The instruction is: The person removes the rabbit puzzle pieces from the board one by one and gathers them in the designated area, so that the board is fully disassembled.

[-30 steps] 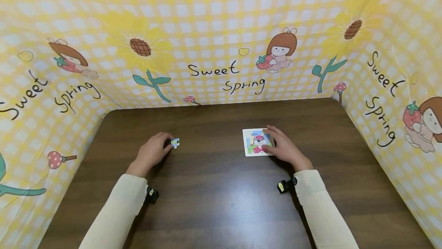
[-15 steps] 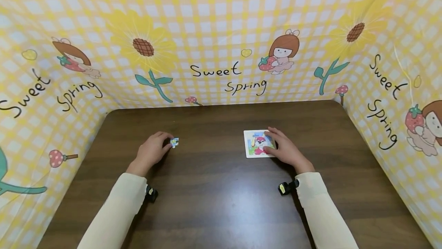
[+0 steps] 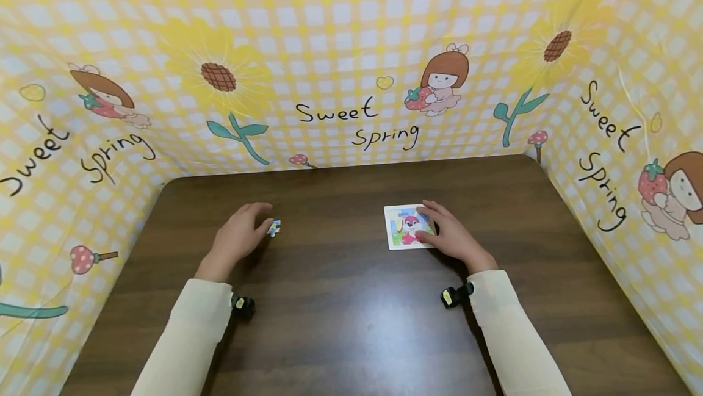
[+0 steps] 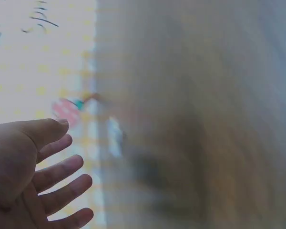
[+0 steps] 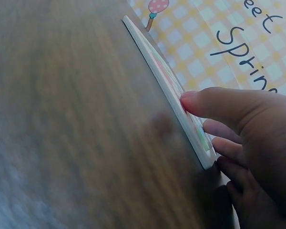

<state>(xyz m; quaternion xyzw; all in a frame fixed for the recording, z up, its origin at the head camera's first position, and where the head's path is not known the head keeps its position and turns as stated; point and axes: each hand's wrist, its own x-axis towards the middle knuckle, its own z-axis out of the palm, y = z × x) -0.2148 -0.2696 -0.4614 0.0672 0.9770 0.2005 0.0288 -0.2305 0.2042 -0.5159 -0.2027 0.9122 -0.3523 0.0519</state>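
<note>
In the head view a small blue, white and yellow jigsaw piece (image 3: 274,229) lies on the table at the left. Over its left side hovers my left hand (image 3: 235,236), thumb tip close beside the piece and forefinger lifted away from it. The left wrist view has the left hand (image 4: 43,176) with its fingers spread and nothing between them. A flat white-framed jigsaw board (image 3: 396,228) with a pink cartoon dog lies right of centre. My right hand (image 3: 453,234) rests on the board's right side, thumb on its face (image 5: 164,71); in the right wrist view other fingers lie by its edge.
A dark wooden table (image 3: 329,298) spreads under both hands. Yellow checked cloth (image 3: 351,66) with printed flowers and words stands along its back and sides. A black wrist camera sits at each cuff.
My left hand has loosened from the jigsaw piece, its forefinger lifting up and away from the thumb. My right hand stays on the board. The head view shifts slightly.
</note>
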